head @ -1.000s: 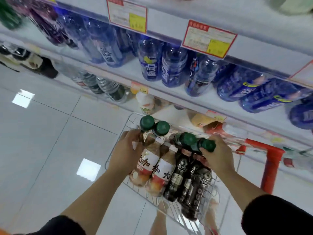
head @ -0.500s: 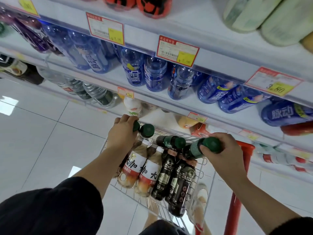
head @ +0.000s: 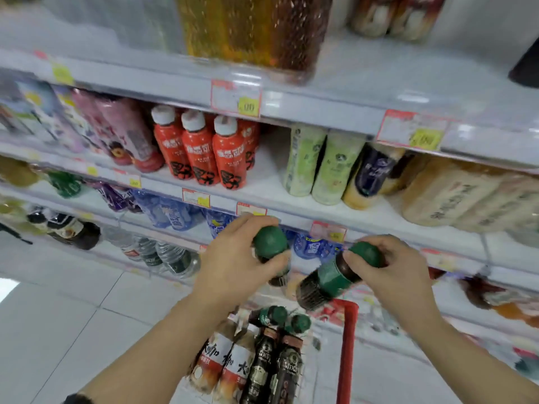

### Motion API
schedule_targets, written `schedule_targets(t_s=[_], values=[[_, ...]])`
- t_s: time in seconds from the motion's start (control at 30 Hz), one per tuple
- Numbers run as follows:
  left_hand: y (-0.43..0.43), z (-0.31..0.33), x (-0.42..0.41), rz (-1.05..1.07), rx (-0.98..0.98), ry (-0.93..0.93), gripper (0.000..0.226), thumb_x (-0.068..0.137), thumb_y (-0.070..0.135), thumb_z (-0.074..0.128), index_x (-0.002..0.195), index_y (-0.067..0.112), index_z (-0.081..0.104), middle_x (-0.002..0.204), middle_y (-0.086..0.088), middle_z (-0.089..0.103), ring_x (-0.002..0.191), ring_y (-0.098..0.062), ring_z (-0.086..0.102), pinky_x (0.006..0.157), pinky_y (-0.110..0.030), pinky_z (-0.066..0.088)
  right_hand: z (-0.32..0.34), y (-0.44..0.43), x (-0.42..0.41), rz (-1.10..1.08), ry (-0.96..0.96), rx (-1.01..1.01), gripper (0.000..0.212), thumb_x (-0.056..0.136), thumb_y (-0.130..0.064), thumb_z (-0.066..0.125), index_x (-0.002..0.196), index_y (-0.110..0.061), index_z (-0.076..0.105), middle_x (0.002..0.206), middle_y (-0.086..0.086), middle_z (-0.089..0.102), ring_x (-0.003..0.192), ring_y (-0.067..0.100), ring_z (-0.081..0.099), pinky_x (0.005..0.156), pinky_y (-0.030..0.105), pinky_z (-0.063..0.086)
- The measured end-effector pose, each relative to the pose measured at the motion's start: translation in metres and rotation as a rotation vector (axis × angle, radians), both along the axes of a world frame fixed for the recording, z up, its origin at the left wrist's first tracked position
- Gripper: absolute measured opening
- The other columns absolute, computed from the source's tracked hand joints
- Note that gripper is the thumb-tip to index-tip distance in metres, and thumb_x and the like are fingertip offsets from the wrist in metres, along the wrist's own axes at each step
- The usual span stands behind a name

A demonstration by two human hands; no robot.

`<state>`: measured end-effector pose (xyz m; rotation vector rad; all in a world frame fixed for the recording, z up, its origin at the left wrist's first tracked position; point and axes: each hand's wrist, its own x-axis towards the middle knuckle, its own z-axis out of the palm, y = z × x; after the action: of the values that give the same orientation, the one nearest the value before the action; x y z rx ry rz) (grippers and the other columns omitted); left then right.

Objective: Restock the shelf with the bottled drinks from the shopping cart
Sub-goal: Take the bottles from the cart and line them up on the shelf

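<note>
We note left hand point(head: 233, 269) and right hand point(head: 390, 272) each curling fingers round a green-capped neck, left bottle point(head: 269, 243) cap-up and right bottle point(head: 326, 282) tilted above the cart point(head: 347, 322), and advise righting it before seating both on the shelf point(head: 271, 182).

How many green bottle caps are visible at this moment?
4. One tops the bottle gripped by the left hand, one the tilted bottle in the right hand, two top dark bottles in the cart. The white-labelled bottles' caps are hidden.
</note>
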<state>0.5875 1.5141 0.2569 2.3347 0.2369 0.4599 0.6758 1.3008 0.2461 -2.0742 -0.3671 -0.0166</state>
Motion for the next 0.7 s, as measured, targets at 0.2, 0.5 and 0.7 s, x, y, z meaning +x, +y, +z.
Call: schedule_targets(t_s=[0.2, 0.5, 0.7], values=[[-0.050, 0.109, 0.021, -0.162, 0.025, -0.332, 0.040, 0.073, 0.037, 0.072, 0.109, 0.024, 0.060, 0.094, 0.019, 0.049, 0.088, 0.010, 0.048, 0.073, -0.005, 0.035, 0.125, -0.044, -0.003, -0.038, -0.282, 0.134, 0.016, 0.063, -0.033, 0.075, 0.075, -0.038, 0.065, 0.082, -0.017, 0.066, 0.079, 0.000, 0.062, 0.067, 0.009, 0.047], [-0.100, 0.210, 0.048, -0.283, 0.097, -0.753, 0.040, 0.081, 0.029, 0.070, 0.115, 0.022, 0.052, 0.103, 0.006, 0.048, 0.096, 0.004, 0.047, 0.081, -0.009, 0.039, 0.237, -0.090, 0.005, -0.282, -0.806, 0.214, 0.025, 0.071, -0.039, 0.071, 0.091, -0.032, 0.059, 0.082, -0.018, 0.053, 0.076, -0.008, 0.051, 0.069, 0.001, 0.037], [-0.125, 0.227, 0.092, -0.327, 0.112, -0.694, 0.040, 0.081, 0.027, 0.070, 0.117, 0.017, 0.054, 0.106, 0.002, 0.048, 0.095, -0.001, 0.046, 0.084, -0.008, 0.038, 0.250, -0.103, 0.033, -0.398, -0.854, 0.206, 0.030, 0.072, -0.029, 0.077, 0.098, -0.017, 0.065, 0.085, 0.000, 0.052, 0.074, 0.003, 0.046, 0.070, 0.002, 0.038]])
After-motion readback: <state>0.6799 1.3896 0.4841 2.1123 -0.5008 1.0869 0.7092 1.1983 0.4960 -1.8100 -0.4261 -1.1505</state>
